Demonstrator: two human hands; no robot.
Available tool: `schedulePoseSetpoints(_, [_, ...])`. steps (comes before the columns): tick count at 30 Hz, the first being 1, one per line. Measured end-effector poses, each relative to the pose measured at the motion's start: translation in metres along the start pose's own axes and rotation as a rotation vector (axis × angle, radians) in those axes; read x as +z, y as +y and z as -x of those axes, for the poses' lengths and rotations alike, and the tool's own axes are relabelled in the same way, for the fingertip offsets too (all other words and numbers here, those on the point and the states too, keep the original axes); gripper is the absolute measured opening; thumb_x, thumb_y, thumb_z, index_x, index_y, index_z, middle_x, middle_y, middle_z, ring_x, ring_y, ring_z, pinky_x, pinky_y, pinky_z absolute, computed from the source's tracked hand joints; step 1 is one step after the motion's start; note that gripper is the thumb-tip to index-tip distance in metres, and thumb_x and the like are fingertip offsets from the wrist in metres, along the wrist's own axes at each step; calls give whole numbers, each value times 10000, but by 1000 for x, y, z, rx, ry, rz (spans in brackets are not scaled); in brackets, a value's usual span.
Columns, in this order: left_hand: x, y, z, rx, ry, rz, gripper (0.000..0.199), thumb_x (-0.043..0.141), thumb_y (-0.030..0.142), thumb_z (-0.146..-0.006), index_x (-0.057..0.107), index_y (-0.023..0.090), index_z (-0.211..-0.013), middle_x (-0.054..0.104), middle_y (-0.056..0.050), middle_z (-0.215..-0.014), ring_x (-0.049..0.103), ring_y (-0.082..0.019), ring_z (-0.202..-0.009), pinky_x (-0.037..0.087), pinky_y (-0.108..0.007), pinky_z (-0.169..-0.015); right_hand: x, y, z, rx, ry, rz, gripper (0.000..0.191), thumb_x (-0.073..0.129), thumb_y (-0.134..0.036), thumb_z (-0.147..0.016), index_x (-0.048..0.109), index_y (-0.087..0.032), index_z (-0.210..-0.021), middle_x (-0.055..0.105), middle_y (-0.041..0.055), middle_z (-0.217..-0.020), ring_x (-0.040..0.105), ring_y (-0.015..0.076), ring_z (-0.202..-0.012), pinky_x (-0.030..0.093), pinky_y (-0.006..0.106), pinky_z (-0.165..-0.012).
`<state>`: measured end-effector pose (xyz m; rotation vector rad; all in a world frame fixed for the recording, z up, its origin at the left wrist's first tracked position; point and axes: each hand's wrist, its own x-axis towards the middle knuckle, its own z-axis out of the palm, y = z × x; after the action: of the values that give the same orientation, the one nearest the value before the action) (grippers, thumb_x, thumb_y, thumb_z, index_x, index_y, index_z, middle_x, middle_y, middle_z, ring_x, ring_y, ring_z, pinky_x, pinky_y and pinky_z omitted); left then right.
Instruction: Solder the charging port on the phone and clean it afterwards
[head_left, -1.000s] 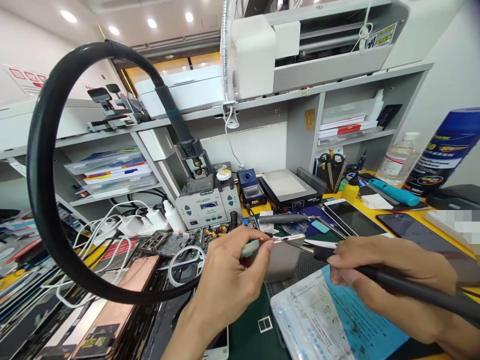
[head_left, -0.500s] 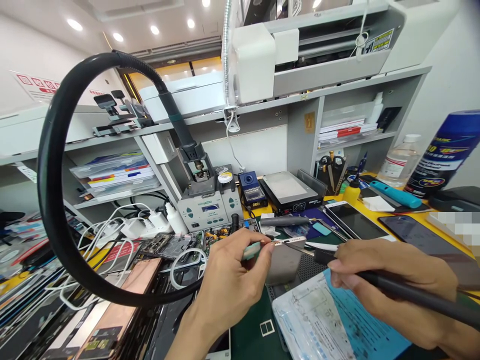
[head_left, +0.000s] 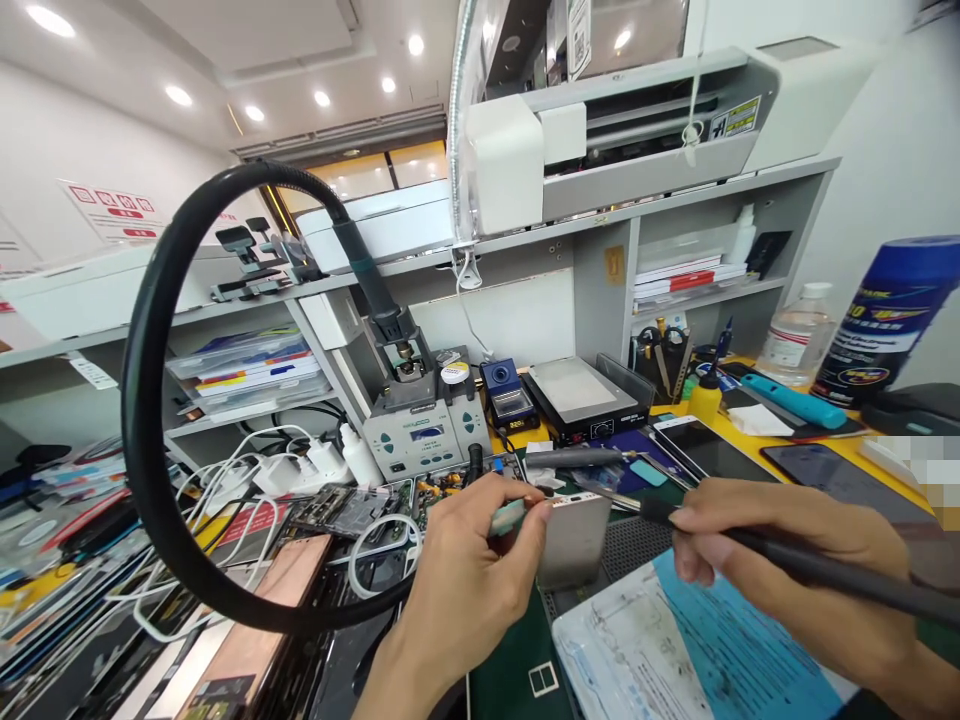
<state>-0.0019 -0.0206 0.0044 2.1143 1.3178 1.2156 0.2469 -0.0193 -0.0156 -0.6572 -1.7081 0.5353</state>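
Note:
My left hand is closed in a pinch on a slim pale-green thing, mostly covered by the fingers. Its fingertips are at the left end of a grey phone, which stands on edge with its port side up; whether they touch it I cannot tell. Wrapped in my right hand is a soldering iron with a thick black handle. Its thin metal tip points left, close to the phone's port edge. Below lies a stained blue and white packet, and a small white metal frame rests on the green mat.
A black hot-air hose loops at left from the grey rework station. Phone parts and a copper-coloured panel crowd the left. Behind stand a hot plate and a blue soldering station. A spray can stands at right.
The camera view has tilted up slightly, so the scene sits lower and a little to the right. Both hands keep their holds, and the iron's tip stays near the phone's edge.

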Motion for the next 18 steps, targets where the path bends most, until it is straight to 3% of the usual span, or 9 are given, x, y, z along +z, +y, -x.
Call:
schedulePoseSetpoints(3, [0,0,0,-10,3,-5,99,617,269,-943,710,247,-916,737,28,-832,643,-139,-715,444,-246,-637,-1,9,-4,354,89,-392,92,740,-249,-866,796,-261,-937,727,13,-607,684,161,-500,537,217,-422])
schedulePoseSetpoints(5, [-1,1,0,-9,2,-21,103,621,281,-939,714,246,-914,730,25,-802,628,-142,-694,439,-253,-645,-2,14,-8,513,117,-551,157,795,-353,-815,798,-232,-915,717,26,-580,678,182,-458,519,224,-365])
schedulePoseSetpoints(12, [0,4,1,-17,23,-8,119,617,289,-920,712,228,-882,727,6,-786,628,-156,-679,439,-249,-632,-2,18,-19,743,186,-658,255,795,-421,-778,732,-216,-915,657,-20,-537,598,139,-363,442,191,-283])
schedulePoseSetpoints(18, [3,1,0,-19,12,4,153,599,305,-922,706,214,-862,733,-16,-785,657,-177,-706,453,-252,-646,-5,33,-29,803,209,-542,239,762,-369,-847,659,-192,-969,664,-24,-641,605,102,-454,426,163,-336])
